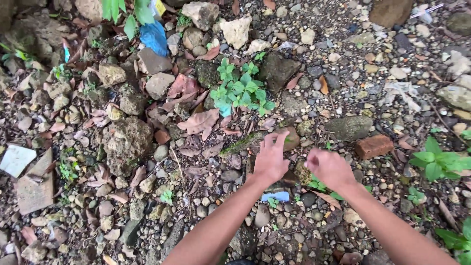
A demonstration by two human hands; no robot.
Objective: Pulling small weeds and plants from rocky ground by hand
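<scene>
Head view shows the left hand [270, 159] spread wide above gravel, grasping nothing; the right hand [329, 168] is blurred, its grip unreadable, hiding stones beneath.

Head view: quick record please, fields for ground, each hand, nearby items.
ground: stony soil with pebbles, dry leaves, small weeds
left hand: fingers spread, reaching down toward a mossy stone; contact unclear
right hand: loosely curled and blurred, above the pebbles; anything held cannot be told
between forearms: pale blue scrap on the ground
right of hands: red brick piece
ahead: green weed clump, blue plastic scrap
far left: white flat fragment
</scene>
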